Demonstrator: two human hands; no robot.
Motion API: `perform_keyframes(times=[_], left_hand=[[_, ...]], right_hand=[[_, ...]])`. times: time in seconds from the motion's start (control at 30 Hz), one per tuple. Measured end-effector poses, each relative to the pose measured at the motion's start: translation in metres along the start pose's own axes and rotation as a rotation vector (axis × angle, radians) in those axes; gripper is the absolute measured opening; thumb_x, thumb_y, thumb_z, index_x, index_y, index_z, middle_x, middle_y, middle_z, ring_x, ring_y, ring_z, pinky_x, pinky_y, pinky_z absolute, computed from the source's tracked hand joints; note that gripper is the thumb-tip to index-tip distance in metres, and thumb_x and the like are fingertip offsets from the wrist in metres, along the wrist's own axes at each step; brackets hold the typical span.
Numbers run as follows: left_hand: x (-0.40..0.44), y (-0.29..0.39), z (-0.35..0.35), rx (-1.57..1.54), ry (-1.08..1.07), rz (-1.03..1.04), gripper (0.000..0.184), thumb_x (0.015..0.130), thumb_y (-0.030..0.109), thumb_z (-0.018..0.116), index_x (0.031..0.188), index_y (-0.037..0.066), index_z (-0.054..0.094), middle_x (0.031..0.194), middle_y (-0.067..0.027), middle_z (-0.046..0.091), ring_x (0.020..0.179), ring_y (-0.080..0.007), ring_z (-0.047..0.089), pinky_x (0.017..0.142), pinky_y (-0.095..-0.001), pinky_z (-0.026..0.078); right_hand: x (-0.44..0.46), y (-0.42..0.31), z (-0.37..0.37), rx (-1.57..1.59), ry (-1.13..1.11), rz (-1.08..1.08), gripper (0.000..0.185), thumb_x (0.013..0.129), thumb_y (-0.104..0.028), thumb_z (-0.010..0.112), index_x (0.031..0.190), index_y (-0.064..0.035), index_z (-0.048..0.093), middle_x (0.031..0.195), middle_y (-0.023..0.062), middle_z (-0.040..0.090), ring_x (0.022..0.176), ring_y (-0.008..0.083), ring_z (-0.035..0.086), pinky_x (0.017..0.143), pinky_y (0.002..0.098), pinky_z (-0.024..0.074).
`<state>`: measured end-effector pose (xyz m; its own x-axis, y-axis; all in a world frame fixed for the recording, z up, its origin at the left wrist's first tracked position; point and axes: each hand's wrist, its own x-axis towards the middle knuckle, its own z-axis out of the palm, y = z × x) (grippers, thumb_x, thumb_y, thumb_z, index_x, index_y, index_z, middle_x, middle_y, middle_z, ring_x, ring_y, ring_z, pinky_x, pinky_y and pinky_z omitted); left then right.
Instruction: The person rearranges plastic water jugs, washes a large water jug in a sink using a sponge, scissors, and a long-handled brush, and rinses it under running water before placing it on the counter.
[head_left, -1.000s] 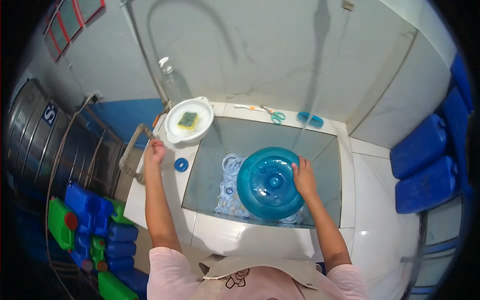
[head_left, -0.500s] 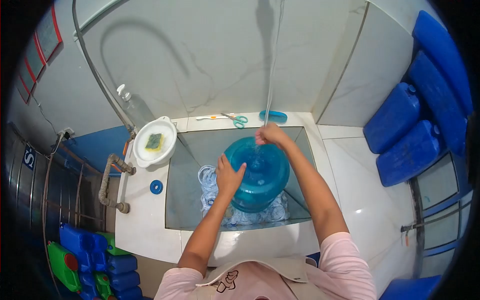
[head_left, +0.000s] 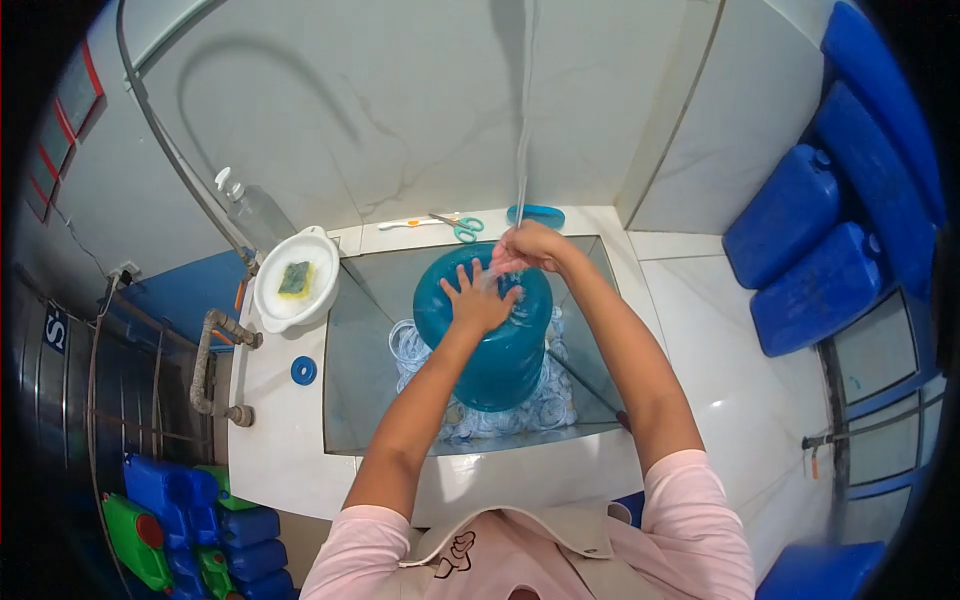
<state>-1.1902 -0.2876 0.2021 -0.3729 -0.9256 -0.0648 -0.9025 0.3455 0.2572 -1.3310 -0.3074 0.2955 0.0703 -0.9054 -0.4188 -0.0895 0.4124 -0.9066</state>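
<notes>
A large blue water jug (head_left: pixel 500 350) stands in the tiled basin (head_left: pixel 355 400), on a layer of pale, ring-like pieces (head_left: pixel 555 405). My left hand (head_left: pixel 482 302) lies spread on its upper part, fingers apart and wet. Just beside it, my right hand (head_left: pixel 528 248) is closed at the lower end of a thin clear hose (head_left: pixel 523 150) that comes down from above. Water glistens on the jug beneath both hands. Whether the jug's mouth faces up or down, I cannot tell.
On the ledge are a white bowl (head_left: pixel 322 302) with a sponge (head_left: pixel 296 280), a pump bottle (head_left: pixel 258 215), a blue ring (head_left: pixel 304 371), scissors (head_left: pixel 465 229), a toothbrush (head_left: pixel 400 224) and a blue brush (head_left: pixel 537 216). Blue jerrycans (head_left: pixel 815 290) stand right; more containers (head_left: pixel 170 500) are lower left.
My left hand has moved from the jug's left side onto its upper part, nearer my right hand. The jug's angle has changed, showing more of its side. The view has shifted slightly.
</notes>
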Motion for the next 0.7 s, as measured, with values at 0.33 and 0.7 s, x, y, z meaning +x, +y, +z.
perform_keyframes(times=[0.33,0.7], left_hand=[[-0.003,-0.006,-0.004,-0.014,-0.072,0.070,0.074,0.085,0.064,0.030,0.143,0.018,0.024,0.148,-0.0159,0.016,0.137,-0.0398,0.007,0.104,-0.0625,-0.001],[-0.011,0.006,0.016,-0.059,0.059,-0.171,0.078,0.085,0.062,0.034,0.140,0.006,0.027,0.147,-0.0220,0.015,0.133,-0.0484,0.006,0.099,-0.0685,0.000]], right_hand=[[-0.001,0.000,0.002,-0.181,0.073,0.002,0.018,0.079,-0.002,0.046,0.078,0.0061,0.061,0.076,0.0160,0.064,0.064,0.0234,0.066,0.061,0.0320,0.0568],[0.003,0.000,-0.004,-0.279,0.094,-0.011,0.020,0.080,-0.005,0.045,0.077,0.0038,0.063,0.071,0.0145,0.064,0.061,0.0221,0.065,0.056,0.0314,0.0553]])
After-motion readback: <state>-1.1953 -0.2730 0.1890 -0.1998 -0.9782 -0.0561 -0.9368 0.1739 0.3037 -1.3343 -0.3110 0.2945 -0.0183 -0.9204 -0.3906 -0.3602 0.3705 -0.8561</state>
